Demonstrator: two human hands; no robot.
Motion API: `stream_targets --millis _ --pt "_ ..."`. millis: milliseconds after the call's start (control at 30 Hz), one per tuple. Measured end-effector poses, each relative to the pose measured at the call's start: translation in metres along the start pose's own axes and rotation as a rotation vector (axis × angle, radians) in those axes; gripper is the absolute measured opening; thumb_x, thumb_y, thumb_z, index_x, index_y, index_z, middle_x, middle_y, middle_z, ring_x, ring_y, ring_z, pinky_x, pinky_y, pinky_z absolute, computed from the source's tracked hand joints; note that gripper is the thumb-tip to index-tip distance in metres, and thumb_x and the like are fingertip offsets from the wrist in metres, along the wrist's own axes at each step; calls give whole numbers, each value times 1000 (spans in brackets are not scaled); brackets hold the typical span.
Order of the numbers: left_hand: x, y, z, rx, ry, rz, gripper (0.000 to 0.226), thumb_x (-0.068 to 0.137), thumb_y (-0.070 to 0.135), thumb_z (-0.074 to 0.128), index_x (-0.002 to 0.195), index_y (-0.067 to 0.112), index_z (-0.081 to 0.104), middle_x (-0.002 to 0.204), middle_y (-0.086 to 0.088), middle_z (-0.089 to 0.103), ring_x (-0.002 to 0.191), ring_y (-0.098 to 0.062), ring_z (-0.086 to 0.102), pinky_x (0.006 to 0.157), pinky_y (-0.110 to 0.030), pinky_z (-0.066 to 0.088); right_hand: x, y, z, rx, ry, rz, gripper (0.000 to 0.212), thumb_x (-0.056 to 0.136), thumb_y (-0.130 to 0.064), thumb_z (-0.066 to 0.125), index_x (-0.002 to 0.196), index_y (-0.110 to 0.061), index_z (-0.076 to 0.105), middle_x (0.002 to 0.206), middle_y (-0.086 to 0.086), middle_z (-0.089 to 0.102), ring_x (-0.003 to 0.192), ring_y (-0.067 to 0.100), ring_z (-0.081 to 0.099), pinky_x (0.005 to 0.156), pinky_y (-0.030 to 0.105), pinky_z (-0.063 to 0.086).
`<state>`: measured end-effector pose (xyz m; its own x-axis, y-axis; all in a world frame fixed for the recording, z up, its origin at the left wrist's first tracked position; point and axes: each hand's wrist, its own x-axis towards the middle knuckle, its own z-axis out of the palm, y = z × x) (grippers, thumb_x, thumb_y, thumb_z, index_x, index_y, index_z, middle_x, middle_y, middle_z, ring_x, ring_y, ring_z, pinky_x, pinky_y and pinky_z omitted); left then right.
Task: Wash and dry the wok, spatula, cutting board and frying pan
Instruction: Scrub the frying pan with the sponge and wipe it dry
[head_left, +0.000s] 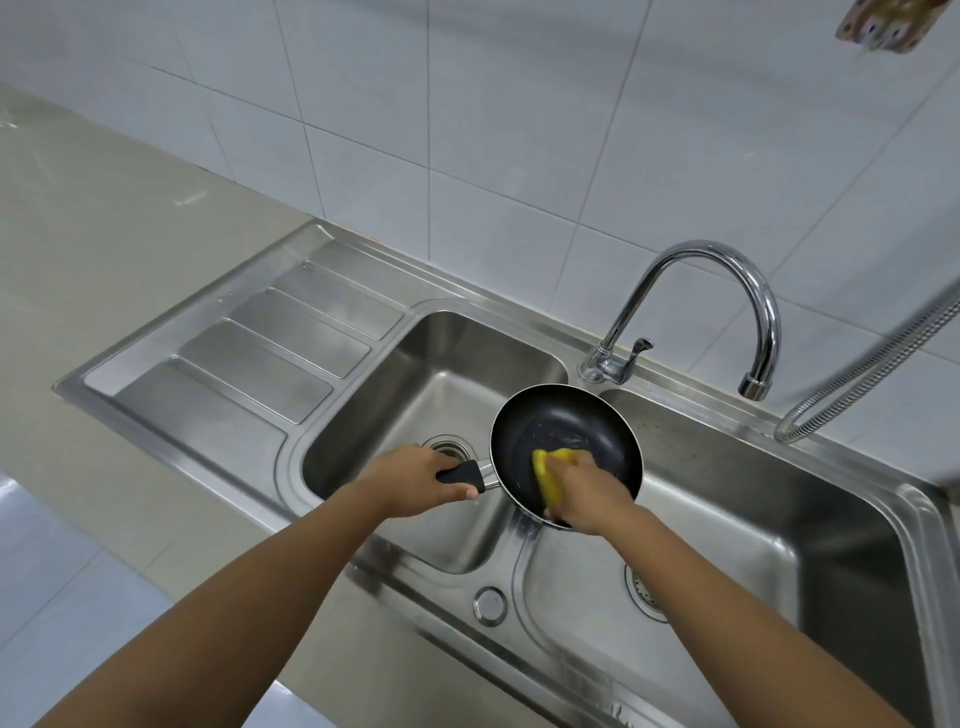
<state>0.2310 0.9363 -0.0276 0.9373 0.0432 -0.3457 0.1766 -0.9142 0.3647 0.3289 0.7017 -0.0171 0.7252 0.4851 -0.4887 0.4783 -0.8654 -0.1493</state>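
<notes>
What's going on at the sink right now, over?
Left hand grips frying pan handle. Right hand presses yellow sponge inside pan, over sink. Nothing in the way.

No readable text, labels, brand names or numbers appear anywhere in the view. A small patterned object (878, 23) hanging at the top right corner of the tiled wall (467, 130) is too blurred to read.
</notes>
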Motion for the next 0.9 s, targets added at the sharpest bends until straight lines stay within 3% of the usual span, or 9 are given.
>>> stream_targets --millis 100,167,233,300,433,567,767,900 --pt "0 3 -3 13 -12 8 49 84 75 47 107 36 64 81 9 64 79 -12 59 59 -27 39 3 -19 11 83 200 -14 37 93 -29 53 128 -38 54 117 8 47 105 34 59 85 36 46" --pt "-2 4 0 8 -14 6 50 84 75 46 111 37 64 86 8 66 83 -13 60 63 -28 44 15 -26 12 43 281 -34 35 93 -17 47 120 -32 62 110 8 52 101 35 60 80 35 45" --pt "-4 5 2 -2 -13 -10 54 83 76 46 118 38 62 95 7 67 90 -15 61 74 -31 51 26 -26 3 -7 305 -36 33 94 -18 46 120 -28 64 114 9 56 103 36 60 83 36 46" --pt "-6 5 6 4 -13 -13 59 84 77 44 120 34 62 96 6 67 90 -16 61 78 -34 53 36 -17 -11 -16 310 18 32 95 -23 45 120 -24 65 120 10 61 108 35 60 88 36 47" --pt "-6 2 8 11 -3 -21 60 84 78 42 119 33 62 94 6 67 88 -16 60 76 -33 52 27 8 -25 -30 268 179 27 89 -10 49 107 -8 68 112 15 67 103 37 63 82 35 49" --pt "-2 1 4 -18 -16 -11 55 84 75 46 117 35 64 95 8 68 88 -14 60 73 -31 49 0 -2 -10 -53 144 162 27 91 -24 52 108 -12 69 112 14 67 104 35 63 80 32 47" --pt "-2 5 -2 35 -18 10 54 84 75 45 113 34 64 87 8 66 81 -14 60 69 -30 48 19 -43 -16 -127 167 24 30 91 -12 51 120 -14 61 128 12 49 114 36 57 86 38 45" --pt "-3 0 8 1 7 -2 54 82 77 44 115 38 63 88 9 67 81 -12 60 71 -31 51 38 -20 -31 -142 153 131 39 94 -11 47 133 -14 51 135 12 43 124 33 46 95 42 41"
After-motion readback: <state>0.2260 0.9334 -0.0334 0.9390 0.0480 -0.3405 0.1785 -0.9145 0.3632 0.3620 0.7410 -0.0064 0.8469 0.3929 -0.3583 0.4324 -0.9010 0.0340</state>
